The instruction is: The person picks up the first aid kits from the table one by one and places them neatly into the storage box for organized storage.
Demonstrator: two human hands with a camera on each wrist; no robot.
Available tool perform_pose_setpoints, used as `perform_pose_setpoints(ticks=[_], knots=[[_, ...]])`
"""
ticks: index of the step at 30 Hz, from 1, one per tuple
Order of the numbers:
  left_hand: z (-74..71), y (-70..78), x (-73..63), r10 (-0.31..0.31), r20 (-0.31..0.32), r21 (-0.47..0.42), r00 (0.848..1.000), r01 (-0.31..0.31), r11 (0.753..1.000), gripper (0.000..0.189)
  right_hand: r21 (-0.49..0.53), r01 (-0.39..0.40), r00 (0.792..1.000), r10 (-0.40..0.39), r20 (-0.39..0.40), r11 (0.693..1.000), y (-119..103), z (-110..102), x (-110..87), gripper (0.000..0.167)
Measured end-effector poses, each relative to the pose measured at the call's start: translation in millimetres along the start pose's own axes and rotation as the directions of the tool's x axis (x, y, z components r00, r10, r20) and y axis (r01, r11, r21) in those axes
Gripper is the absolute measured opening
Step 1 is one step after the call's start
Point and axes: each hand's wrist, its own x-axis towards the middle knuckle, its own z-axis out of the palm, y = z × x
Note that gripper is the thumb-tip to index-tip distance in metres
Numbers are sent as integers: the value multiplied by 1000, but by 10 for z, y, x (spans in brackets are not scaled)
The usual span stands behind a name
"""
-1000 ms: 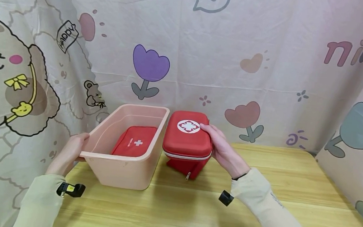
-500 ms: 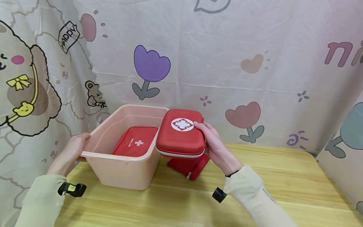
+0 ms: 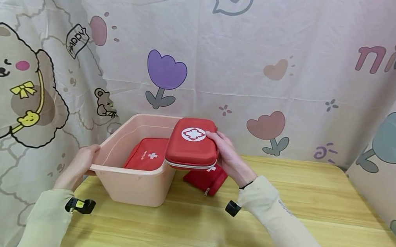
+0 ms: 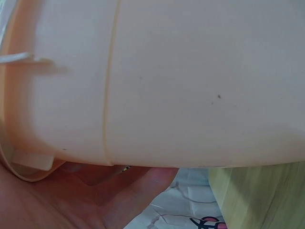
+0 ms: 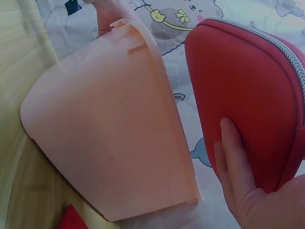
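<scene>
A red zippered first aid case (image 3: 193, 148) with a white cross emblem is in my right hand (image 3: 228, 157), thumb on top and fingers beneath. The right wrist view shows those fingers (image 5: 233, 152) against the underside of the case. It is held above the table, overlapping the right rim of a pink plastic bin (image 3: 132, 186). My left hand (image 3: 78, 164) grips the bin's near left corner; in the left wrist view its fingers are partly hidden under the bin's wall (image 4: 190, 86). Inside the bin lies a flat red first aid pouch (image 3: 147, 156).
A smaller dark red pouch (image 3: 207, 181) with a white cross and a zipper pull lies on the wooden table (image 3: 300, 211), right of the bin and partly under the held case. A printed curtain (image 3: 231, 63) hangs behind the table and along both sides.
My right hand has carried the red first aid case leftward, from above the smaller pouch to the bin's right rim. More of the smaller pouch shows. My left hand keeps its grip on the bin.
</scene>
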Motion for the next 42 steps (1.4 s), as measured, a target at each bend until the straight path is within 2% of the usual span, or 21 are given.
perform_pose_setpoints(ticks=[17, 25, 29, 42], knots=[[7, -2, 3, 0, 2, 1, 1000, 0, 1000, 64, -44, 11, 1000, -12, -23, 999, 24, 169, 175, 59], [3, 1, -8, 4, -1, 11, 1000, -4, 1000, 64, -70, 6, 999, -9, -40, 997, 35, 286, 280, 54], [13, -1, -8, 7, -8, 5, 1000, -7, 1000, 63, -117, 0, 999, -6, -53, 993, 36, 339, 313, 55], [19, -8, 5, 6, -6, -1, 1000, -6, 1000, 64, -177, 11, 999, -19, -47, 984, 51, 487, 429, 60]])
